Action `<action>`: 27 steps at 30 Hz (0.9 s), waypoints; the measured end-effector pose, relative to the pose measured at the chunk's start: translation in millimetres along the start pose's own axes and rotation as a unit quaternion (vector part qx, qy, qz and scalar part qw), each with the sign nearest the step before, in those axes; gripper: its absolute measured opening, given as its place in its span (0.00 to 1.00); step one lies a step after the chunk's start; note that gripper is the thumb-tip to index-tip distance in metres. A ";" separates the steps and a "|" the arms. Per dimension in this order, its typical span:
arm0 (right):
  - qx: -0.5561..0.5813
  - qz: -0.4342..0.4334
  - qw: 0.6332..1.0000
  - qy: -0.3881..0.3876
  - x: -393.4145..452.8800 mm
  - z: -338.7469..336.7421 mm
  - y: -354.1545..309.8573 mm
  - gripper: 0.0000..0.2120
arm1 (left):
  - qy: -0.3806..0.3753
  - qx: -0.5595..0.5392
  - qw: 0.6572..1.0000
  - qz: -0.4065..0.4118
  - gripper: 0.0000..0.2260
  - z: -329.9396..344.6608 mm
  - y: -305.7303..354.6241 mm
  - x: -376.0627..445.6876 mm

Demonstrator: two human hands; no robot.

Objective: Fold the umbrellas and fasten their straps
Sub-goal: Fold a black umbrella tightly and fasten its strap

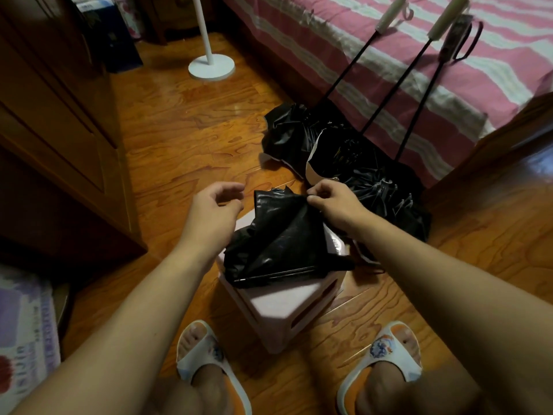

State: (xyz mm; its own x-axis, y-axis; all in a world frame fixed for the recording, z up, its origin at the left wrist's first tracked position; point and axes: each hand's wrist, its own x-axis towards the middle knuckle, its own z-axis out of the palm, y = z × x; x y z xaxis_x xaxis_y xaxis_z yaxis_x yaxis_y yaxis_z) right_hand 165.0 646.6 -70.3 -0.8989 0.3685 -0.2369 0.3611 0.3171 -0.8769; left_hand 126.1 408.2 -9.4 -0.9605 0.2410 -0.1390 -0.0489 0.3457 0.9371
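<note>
Pinching a fold of shiny black cloth between thumb and fingertips, the right hand holds up one flap of the small black folding umbrella. That umbrella lies on top of a pale pink plastic stool, which stands on the shiny wooden floor between the person's two feet in white slippers.

The left hand hangs in the air just beside the umbrella, near its far edge. Its fingers are loosely bent and hold nothing.

The umbrella on the stool looks partly done. Its shaft seems pushed short and the cloth is gathered, but the flaps are still loose and puffy. I cannot see its strap, and nothing looks wrapped or fastened yet. So I think the person is smoothing the flaps one by one before rolling them tight.

More work waits behind the stool. Three other black umbrellas lie in a heap on the floor, with their long thin shafts leaning up against the bed with the pink and white striped cover. Their cloth is all crumpled and loose. None of them looks folded or strapped, so most of the job is still left.
</note>
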 end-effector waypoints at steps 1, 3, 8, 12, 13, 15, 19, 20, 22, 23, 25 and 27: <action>0.018 0.018 1.000 0.010 9.9 4.5 4.0 0.05 | 0.001 0.029 1.000 0.011 0.14 -0.8 -5.5 1.7; 0.011 0.047 0.998 0.032 29.3 14.5 16.8 0.02 | -0.016 0.139 0.987 0.075 0.11 0.2 -16.4 4.5; -0.090 0.076 0.990 0.075 51.9 29.3 43.9 0.04 | -0.274 0.474 0.790 0.277 0.25 21.6 -54.9 0.4; -0.276 0.006 0.955 0.107 34.3 30.8 47.0 0.17 | -0.295 0.565 0.752 0.166 0.35 30.5 -82.7 7.5; -0.311 -0.050 0.940 0.133 25.8 31.8 45.5 0.19 | -0.285 0.567 0.758 0.150 0.34 30.3 -84.2 15.4; -0.333 -0.179 0.917 0.130 7.4 37.0 38.0 0.22 | -0.276 0.553 0.777 0.120 0.33 30.6 -85.1 32.7; -0.443 -0.229 0.859 -0.112 -2.0 49.4 41.1 0.26 | -0.284 0.546 0.787 0.054 0.31 42.0 -81.8 45.1; -0.473 -0.160 0.857 -0.129 4.3 47.8 45.4 0.28 | -0.280 0.551 0.785 0.034 0.30 44.3 -80.7 45.0; -0.464 -0.007 0.881 -0.096 16.5 37.8 52.8 0.30 | -0.271 0.552 0.789 -0.008 0.31 47.2 -79.0 44.6; -0.429 0.046 0.900 -0.063 18.8 30.4 54.3 0.30 | -0.268 0.546 0.794 -0.023 0.31 47.9 -76.7 44.1; -0.353 0.055 0.934 0.002 17.1 18.1 56.9 0.31 | -0.257 0.515 0.817 -0.032 0.31 49.2 -73.8 46.6; -0.289 0.016 0.957 0.025 12.0 13.1 54.3 0.32 | -0.223 0.456 0.861 -0.035 0.30 50.4 -71.5 51.1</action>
State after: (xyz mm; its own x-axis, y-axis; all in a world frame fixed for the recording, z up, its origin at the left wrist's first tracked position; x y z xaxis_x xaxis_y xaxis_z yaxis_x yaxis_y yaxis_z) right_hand 170.6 656.9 -126.3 -0.8768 0.4239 -0.2269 0.4790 0.7296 -0.4881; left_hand 94.3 441.5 -99.6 -0.7538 0.4436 -0.4848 0.3271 0.8932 0.3086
